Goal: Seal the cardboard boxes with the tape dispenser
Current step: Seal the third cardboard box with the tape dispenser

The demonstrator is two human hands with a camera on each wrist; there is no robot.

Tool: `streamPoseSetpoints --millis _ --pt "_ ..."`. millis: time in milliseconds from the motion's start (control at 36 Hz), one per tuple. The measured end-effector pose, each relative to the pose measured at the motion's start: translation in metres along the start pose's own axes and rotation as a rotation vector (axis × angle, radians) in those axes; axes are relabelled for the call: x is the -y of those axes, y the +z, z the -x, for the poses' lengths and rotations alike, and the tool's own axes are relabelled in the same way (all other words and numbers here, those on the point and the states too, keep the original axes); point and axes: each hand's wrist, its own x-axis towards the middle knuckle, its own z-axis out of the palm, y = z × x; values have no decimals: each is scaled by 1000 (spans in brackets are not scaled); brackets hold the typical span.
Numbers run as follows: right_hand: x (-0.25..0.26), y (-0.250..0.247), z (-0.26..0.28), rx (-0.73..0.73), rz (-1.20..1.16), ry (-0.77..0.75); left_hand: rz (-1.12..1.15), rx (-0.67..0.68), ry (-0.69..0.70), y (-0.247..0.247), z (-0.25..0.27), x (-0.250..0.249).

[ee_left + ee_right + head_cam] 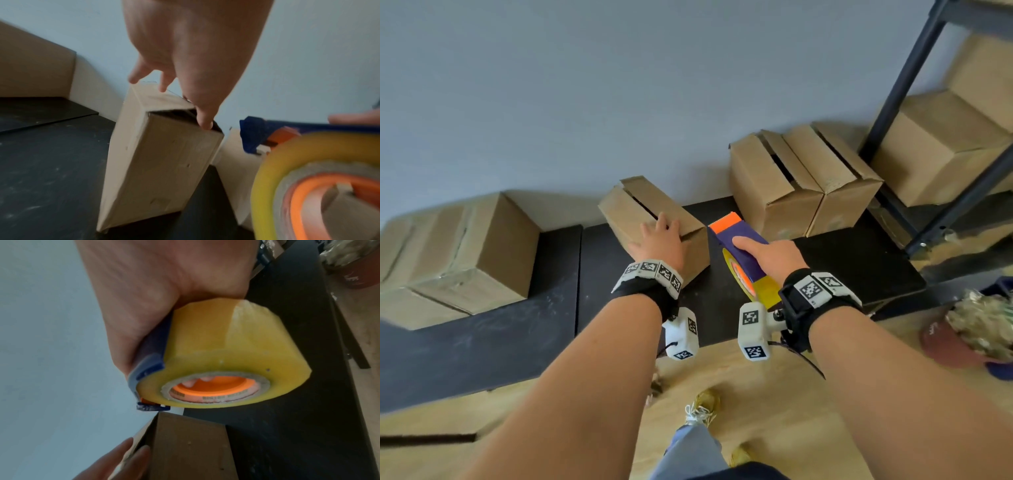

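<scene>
on the black mat, left hand [659, 241] fingers spread on the box [690, 248]; right hand [774, 258] fingers grip the tape dispenser [739, 253].

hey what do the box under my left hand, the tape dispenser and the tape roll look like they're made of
Box: plain matte brown cardboard, judging by the folded flaps and creased edges. Tape dispenser: looks like hard moulded plastic, blue body with an orange serrated front edge, smooth finish. Tape roll: yellowish translucent glossy film, probably plastic packing tape, wound on a greyish core that looks like cardboard.
</scene>
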Motion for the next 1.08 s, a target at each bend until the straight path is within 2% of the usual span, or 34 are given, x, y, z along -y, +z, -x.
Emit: streamPoseSetpoints --millis 83,167,250,306,389,639,778,833,889,1083 --pt "10 -7 10 10 -16 -59 218 2 54 -26 -2 2" --pt "22 -14 21 51 -61 -132 554 -12 -29 -49 -4 4" --pt "32 -19 31 106 -88 -188 927 154 -152 -64 -3 1" --pt "37 -19 36 134 -109 -212 1092 261 -241 -74 2 -1" --pt "40 -19 40 163 -122 -239 1217 261 -272 -78 10 2" --pt "50 -15 43 228 -153 -245 1389 375 -330 -77 11 23" --pt "59 -7 38 277 -167 -232 1473 536 -374 -83 5 32" --pt "62 -3 37 303 -179 -226 1471 556 -437 -84 2 36" --pt "67 2 39 311 -191 -222 1428 517 -473 -84 1 42" --pt "86 16 46 303 -140 -215 1224 345 -370 -90 -7 61"
